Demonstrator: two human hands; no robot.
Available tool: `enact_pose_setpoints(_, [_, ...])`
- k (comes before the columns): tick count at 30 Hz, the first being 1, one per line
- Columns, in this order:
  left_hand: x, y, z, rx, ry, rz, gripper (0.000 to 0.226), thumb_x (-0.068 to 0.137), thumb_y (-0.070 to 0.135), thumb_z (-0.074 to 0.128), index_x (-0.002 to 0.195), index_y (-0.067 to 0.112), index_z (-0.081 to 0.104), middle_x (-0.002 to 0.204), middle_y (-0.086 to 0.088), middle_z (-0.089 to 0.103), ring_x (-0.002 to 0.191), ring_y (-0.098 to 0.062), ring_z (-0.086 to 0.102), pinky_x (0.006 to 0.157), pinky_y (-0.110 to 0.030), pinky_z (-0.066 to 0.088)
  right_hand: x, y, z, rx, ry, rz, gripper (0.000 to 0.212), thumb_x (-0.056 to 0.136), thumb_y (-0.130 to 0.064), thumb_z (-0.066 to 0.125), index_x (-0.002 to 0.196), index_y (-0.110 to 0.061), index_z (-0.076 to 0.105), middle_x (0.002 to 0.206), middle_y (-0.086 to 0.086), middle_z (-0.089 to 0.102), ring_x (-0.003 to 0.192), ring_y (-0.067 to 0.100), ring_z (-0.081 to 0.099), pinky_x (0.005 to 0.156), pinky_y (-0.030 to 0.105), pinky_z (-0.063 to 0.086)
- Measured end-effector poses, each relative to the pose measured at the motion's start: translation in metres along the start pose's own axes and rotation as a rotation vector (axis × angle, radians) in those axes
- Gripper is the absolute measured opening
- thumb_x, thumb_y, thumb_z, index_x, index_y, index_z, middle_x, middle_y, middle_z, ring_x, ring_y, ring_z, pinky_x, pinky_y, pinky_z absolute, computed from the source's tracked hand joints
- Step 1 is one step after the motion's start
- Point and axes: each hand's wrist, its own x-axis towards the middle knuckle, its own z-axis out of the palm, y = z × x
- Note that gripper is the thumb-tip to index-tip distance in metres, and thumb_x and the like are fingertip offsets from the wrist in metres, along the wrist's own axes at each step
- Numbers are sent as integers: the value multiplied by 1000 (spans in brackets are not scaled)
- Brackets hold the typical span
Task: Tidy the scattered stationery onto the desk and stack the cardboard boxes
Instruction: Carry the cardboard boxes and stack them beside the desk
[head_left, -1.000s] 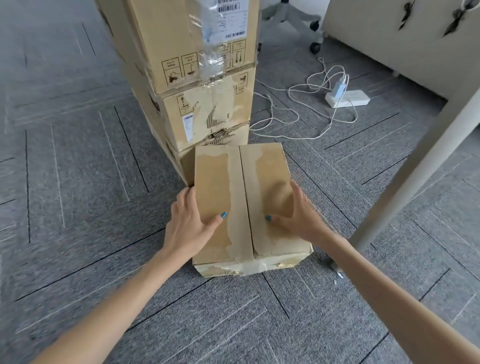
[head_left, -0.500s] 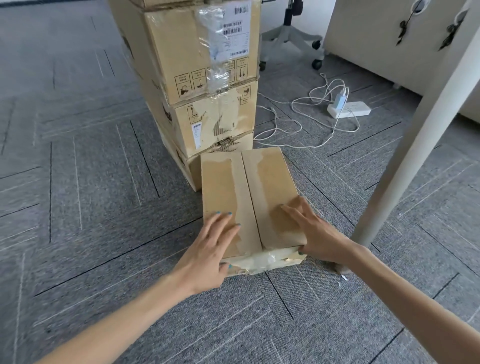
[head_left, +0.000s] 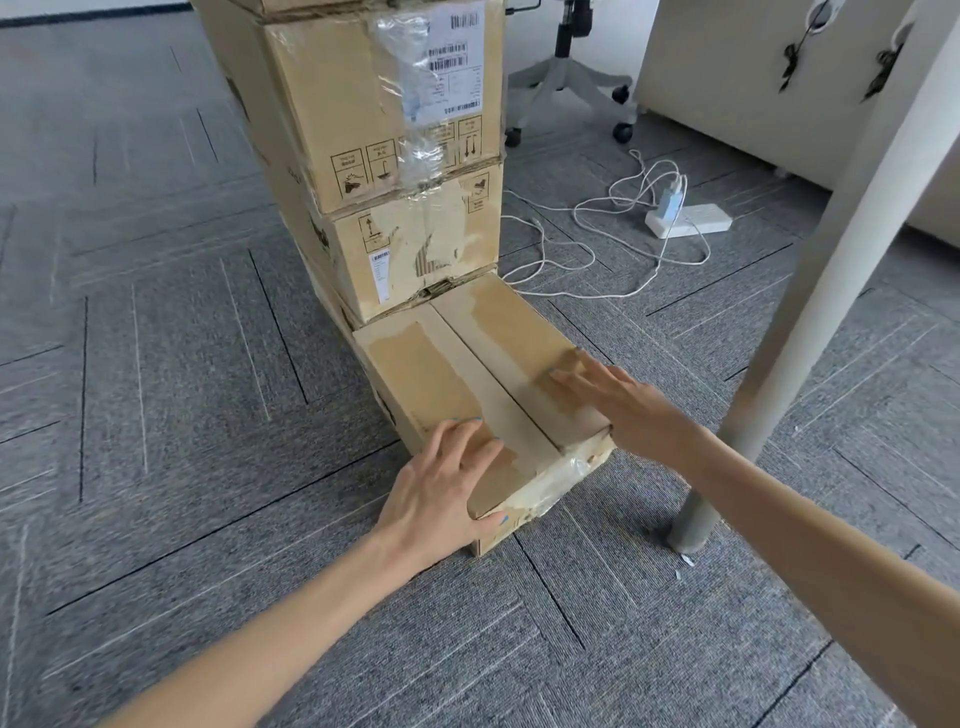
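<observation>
Left hand (head_left: 441, 488) spread flat on low box (head_left: 467, 374) near corner, thumb over edge; right hand (head_left: 618, 402) flat, fingers splayed on top. Box abuts stack (head_left: 384, 171).

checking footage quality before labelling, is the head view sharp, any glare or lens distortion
Head view: mostly sharp in the middle, with the low cardboard box and both hands crisp; the carpet smears with slight motion blur toward the left edge; glare sits on the clear tape of the stacked boxes; wide-angle bending shows in the leaning desk leg; soft, even daylight, faint shadows only.
</observation>
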Motion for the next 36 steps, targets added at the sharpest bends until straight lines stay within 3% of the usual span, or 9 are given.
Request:
enact_pose_setpoints(4, [6, -2, 8, 29, 28, 37, 76, 75, 68, 54, 136, 27, 38, 147, -3, 34, 132, -22, 31, 71, -36, 58, 1, 1, -2, -71, -16, 46, 95, 79, 20, 41, 153, -31, 10, 162, 7, 4, 140, 29, 29, 61, 22, 39])
enact_pose_setpoints(6, [6, -4, 12, 30, 36, 44, 76, 75, 70, 52, 136, 27, 39, 146, -3, 35, 132, -22, 32, 70, -35, 59, 1, 0, 1, -89, -18, 57, 98, 78, 19, 43, 153, -32, 7, 162, 7, 2, 140, 28, 29, 69, 22, 46])
enact_pose_setpoints(9, [6, -3, 9, 11, -39, 17, 79, 77, 71, 48, 140, 27, 31, 152, -4, 23, 138, -23, 23, 85, -46, 56, -1, -6, 3, -113, -18, 80, 98, 79, 16, 49, 154, -29, 5, 161, 11, 4, 141, 29, 28, 95, 30, 47])
enact_pose_setpoints(11, [5, 0, -1, -30, -165, -11, 83, 79, 69, 49, 146, 27, 22, 157, -4, 10, 143, -25, 11, 101, -58, 41, -4, -15, -6, -152, -79, 120, 95, 81, 12, 52, 154, -26, 4, 161, 11, 2, 145, 32, 19, 111, 36, 36])
enact_pose_setpoints(13, [3, 1, -19, -5, -246, 2, 85, 80, 66, 51, 148, 26, 18, 159, -3, 5, 146, -26, 5, 109, -64, 26, -8, -29, -24, -192, -191, 143, 94, 82, 10, 56, 153, -23, 4, 162, 10, -3, 147, 33, 12, 116, 38, 28])
enact_pose_setpoints(15, [2, 0, -48, -2, -280, 4, 82, 82, 60, 53, 149, 27, 18, 160, -4, 5, 146, -27, 6, 113, -63, 15, -13, -49, -50, -177, -271, 129, 101, 79, 12, 59, 153, -24, 0, 162, 6, -6, 147, 30, 13, 115, 37, 31])
enact_pose_setpoints(18, [3, -6, -110, -47, -248, -16, 72, 87, 49, 56, 148, 24, 26, 159, -4, 15, 144, -24, 19, 118, -53, 10, -20, -79, -101, -130, -346, 62, 101, 75, 14, 60, 153, -25, 7, 162, 3, 3, 142, 22, 28, 100, 33, 47])
enact_pose_setpoints(22, [-5, -15, -216, -99, -210, -44, 58, 92, 37, 54, 144, 20, 36, 154, -3, 29, 139, -20, 30, 119, -41, 13, -30, -118, -192, -93, -431, 47, 85, 79, 8, 62, 149, -18, 22, 159, 7, 16, 135, 23, 39, 101, 34, 44])
enact_pose_setpoints(36, [-55, 18, -613, -163, -312, -76, 51, 93, 30, 50, 142, 19, 41, 146, -2, 44, 134, -19, 39, 116, -40, 19, -102, -198, -580, 198, -344, 247, 53, 90, -30, 63, 136, -15, 41, 137, 3, 49, 118, 22, 55, 99, 41, 48])
